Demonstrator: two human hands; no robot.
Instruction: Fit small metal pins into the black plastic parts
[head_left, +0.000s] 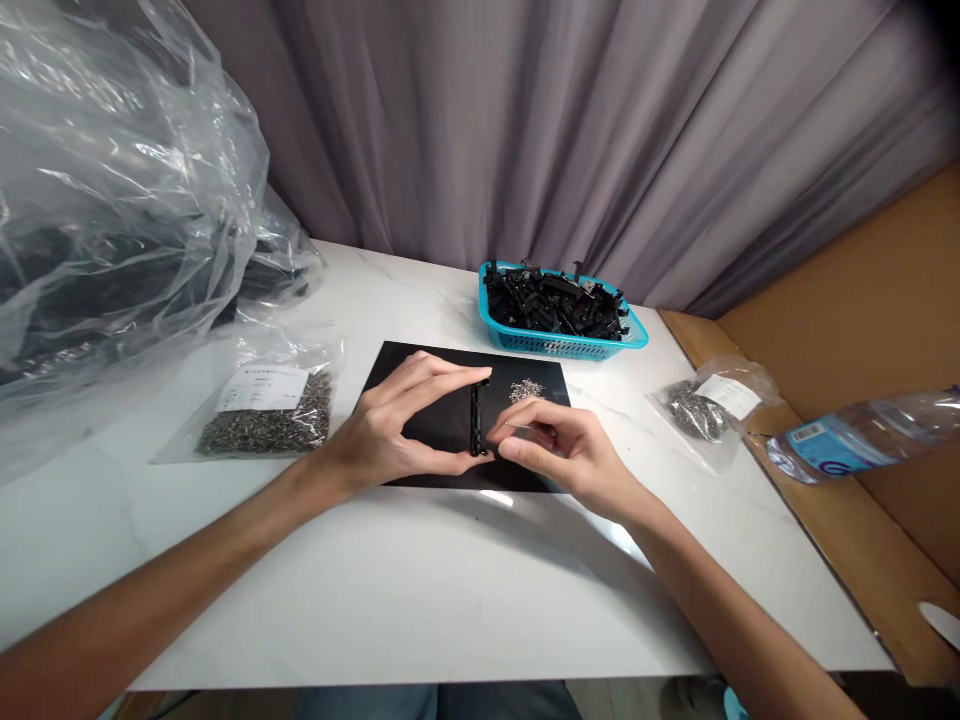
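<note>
A narrow black plastic part point(475, 418) stands lengthwise between the thumb and fingers of my left hand point(397, 425), which grips it by its two ends over the black mat point(435, 465). Close by on the right, my right hand point(559, 440) has thumb and forefinger pinched together near the part's lower end. Whatever lies in that pinch is too small to make out. Just beyond the right hand, a small heap of metal screws point(526, 390) rests on the mat.
A blue basket point(562, 346) full of black plastic parts stands at the back. Bags of small metal pieces lie left point(262, 415) and right point(701, 410). A plastic bottle point(862, 435) lies by the cardboard point(847, 290). Large clear plastic sheeting point(135, 180) fills the far left.
</note>
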